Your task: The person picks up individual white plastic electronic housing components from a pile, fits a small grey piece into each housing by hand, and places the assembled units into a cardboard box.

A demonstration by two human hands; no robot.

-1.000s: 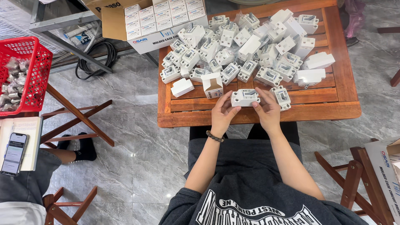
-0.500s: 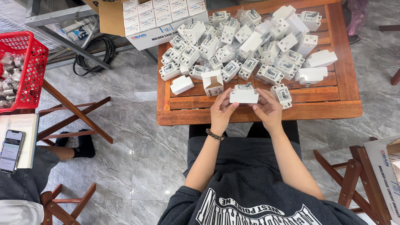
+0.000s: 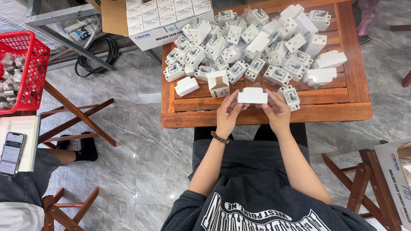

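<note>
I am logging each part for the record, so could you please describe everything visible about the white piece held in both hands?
The white piece is a small blocky unit of what looks like plastic, with a stepped top and a plain smooth face toward the camera. It is held level, long side across, above the near edge of the wooden table. The left hand grips its left end and the right hand its right end.

A white box (image 3: 252, 96), a reddish-brown wooden table (image 3: 265, 115), a red basket (image 3: 25, 64), grey marbled floor (image 3: 141, 158).

White boxes (image 3: 169, 19) atop table
</note>
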